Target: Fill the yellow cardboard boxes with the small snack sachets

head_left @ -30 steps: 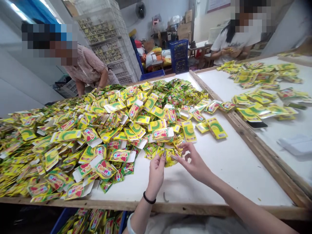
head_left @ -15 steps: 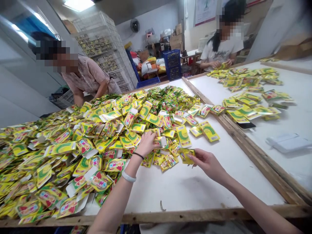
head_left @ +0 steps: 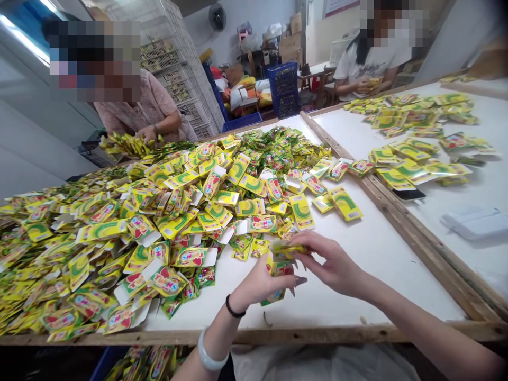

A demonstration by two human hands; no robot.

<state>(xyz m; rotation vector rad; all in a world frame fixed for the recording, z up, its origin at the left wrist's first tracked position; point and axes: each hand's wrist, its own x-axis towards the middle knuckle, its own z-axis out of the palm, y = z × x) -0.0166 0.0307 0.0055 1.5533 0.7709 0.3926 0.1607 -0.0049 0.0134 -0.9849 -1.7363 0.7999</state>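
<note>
Well, left hand [head_left: 257, 283] and right hand [head_left: 335, 264] pinch light, slippery foil sachets [head_left: 281, 263], best held by their edges

This is a small hand-packing workshop; long white-topped tables [head_left: 377, 275] with wooden rails [head_left: 416, 248] carry heaps of yellow-green sachets [head_left: 119, 227]; one co-worker [head_left: 151, 108] leans over them, another co-worker [head_left: 369, 69] sits beyond; white plastic crates [head_left: 174, 69] stand stacked high; a blue crate [head_left: 282, 90], cardboard boxes [head_left: 289, 39] and a wall fan [head_left: 217, 16] fill the back of the room.
</note>
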